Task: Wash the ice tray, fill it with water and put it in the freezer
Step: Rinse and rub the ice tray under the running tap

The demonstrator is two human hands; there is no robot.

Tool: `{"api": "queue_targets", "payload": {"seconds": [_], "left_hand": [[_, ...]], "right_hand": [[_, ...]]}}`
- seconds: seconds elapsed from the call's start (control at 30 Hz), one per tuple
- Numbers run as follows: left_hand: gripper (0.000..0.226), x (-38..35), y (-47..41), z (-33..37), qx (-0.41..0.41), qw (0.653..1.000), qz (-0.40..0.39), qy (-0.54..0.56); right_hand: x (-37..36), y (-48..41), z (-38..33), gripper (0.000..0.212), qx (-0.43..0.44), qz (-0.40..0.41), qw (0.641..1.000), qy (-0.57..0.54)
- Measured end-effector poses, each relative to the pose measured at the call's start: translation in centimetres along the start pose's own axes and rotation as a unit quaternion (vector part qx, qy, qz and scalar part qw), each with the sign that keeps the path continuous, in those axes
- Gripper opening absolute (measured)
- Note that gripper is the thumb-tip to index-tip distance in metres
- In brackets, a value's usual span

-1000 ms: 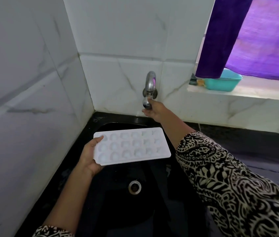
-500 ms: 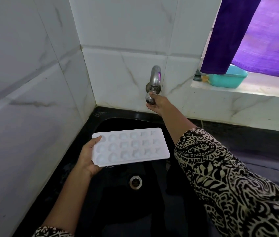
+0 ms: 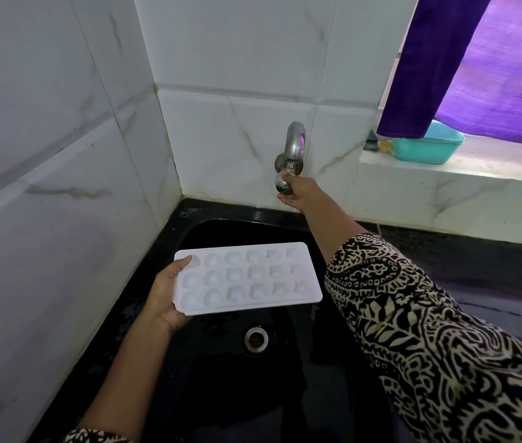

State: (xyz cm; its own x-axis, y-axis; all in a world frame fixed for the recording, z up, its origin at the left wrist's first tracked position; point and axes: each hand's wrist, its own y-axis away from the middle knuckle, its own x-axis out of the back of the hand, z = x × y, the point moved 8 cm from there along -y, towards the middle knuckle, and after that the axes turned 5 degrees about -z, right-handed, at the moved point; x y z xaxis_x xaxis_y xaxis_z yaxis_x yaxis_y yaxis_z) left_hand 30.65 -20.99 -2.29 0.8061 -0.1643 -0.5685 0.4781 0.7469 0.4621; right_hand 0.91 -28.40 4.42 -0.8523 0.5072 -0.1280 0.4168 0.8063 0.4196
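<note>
Left hand (image 3: 167,295) grips the ice tray (image 3: 247,276) below the tap (image 3: 295,145), right hand (image 3: 298,195) clasps its knob (image 3: 282,186); washing probably needs water next.

I find no text, number or brand that I can read anywhere in my view. The white ice tray (image 3: 247,276) at the centre of the frame, the steel tap (image 3: 295,145) above it and the teal tub (image 3: 426,150) at the upper right show none. The one candidate is a small pale mark (image 3: 186,214) on the rim of the black sink (image 3: 263,215), left of centre near the wall corner, and it is too small and blurred for me to make out.
</note>
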Motion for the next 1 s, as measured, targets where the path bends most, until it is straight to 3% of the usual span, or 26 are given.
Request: {"api": "queue_targets", "payload": {"seconds": [0.17, 0.37, 0.4, 0.47, 0.53, 0.63, 0.8, 1.0], "left_hand": [[0.031, 0.0, 0.2, 0.0, 0.000, 1.000, 0.004, -0.003], [0.032, -0.2, 0.3, 0.0, 0.002, 1.000, 0.000, -0.002], [0.031, -0.2, 0.3, 0.0, 0.004, 1.000, -0.002, -0.001], [0.030, -0.1, 0.4, 0.1, 0.006, 1.000, -0.007, -0.002], [0.032, 0.2, 0.4, 0.1, 0.005, 1.000, -0.007, 0.001], [0.035, 0.7, 0.5, 0.3, -0.002, 1.000, -0.013, 0.009], [0.041, 1.1, 0.1, 0.4, -0.014, 0.999, -0.019, 0.029], [0.052, 0.1, -0.4, 1.4, -0.034, 0.998, -0.019, 0.052]], "right_hand": [[-0.1, 0.6, -0.3, 0.041, -0.001, 0.006, 1.000, 0.012], [-0.3, 1.5, -0.5, 0.011, -0.009, -0.007, 0.999, 0.039], [-0.1, 1.8, -0.3, 0.015, -0.014, -0.012, 0.998, 0.055], [0.6, 2.4, 0.1, 0.043, -0.016, -0.014, 0.995, 0.099], [2.1, 3.8, 0.7, 0.060, 0.013, 0.023, 0.990, 0.135], [4.1, 7.4, 1.7, 0.036, 0.098, 0.077, 0.983, 0.138], [5.2, 13.5, 4.1, 0.016, 0.218, 0.083, 0.946, 0.227], [3.0, 14.7, 5.0, 0.027, 0.271, 0.024, 0.853, 0.446]]}}
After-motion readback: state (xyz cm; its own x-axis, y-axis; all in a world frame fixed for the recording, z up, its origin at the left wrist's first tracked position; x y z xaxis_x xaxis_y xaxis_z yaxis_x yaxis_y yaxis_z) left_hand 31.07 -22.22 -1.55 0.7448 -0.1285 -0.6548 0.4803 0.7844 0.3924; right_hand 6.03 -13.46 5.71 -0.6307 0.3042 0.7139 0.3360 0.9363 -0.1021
